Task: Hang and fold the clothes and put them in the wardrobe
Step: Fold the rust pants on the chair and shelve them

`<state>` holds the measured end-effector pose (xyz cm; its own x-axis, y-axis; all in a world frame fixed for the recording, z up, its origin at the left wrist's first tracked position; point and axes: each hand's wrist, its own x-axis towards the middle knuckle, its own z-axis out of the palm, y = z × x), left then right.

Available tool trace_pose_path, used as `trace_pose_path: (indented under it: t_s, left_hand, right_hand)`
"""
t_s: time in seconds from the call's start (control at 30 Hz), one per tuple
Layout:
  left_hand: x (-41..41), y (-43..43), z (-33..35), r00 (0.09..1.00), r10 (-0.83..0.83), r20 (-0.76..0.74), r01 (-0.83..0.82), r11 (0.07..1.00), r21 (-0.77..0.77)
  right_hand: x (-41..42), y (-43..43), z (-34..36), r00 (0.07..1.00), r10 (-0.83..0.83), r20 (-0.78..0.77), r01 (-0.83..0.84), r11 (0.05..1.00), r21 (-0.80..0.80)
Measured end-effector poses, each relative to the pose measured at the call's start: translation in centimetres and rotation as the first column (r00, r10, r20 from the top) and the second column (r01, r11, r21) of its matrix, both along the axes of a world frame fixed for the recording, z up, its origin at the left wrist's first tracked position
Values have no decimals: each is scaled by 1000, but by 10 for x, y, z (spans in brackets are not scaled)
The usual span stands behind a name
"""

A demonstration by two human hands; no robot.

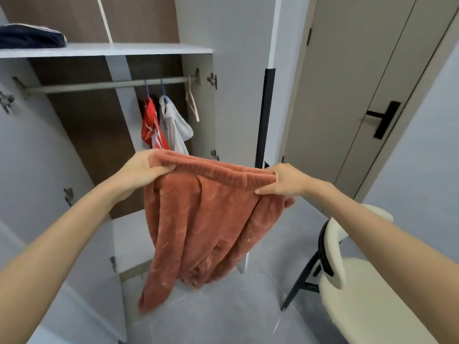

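A pair of fuzzy rust-orange trousers hangs in front of the open wardrobe. My left hand grips the left end of the ribbed waistband. My right hand pinches the right end of the same waistband. The legs dangle down toward the floor. On the wardrobe rail hang a red garment and a white garment, with a bare pink hanger to their right. A folded dark garment lies on the upper shelf.
A cream chair with black legs stands at the lower right. A beige room door with a black handle is behind it. The wardrobe's right door stands open; another open door panel is at left. Grey tiled floor lies below.
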<state>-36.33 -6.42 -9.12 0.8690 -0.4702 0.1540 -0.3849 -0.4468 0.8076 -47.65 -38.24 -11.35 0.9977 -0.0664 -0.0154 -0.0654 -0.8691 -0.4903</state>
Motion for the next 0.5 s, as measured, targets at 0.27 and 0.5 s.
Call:
trace_pose_path:
  t_s: [0.27, 0.5]
  left_hand:
    - [-12, 21, 9, 997, -2, -82, -11, 988, -156]
    - [-26, 13, 4, 942, -274, -193, 246, 956, -157]
  right_hand:
    - [22, 16, 49, 992, 124, 15, -100, 860, -500]
    - [28, 42, 49, 757, 157, 635, -207, 978, 4]
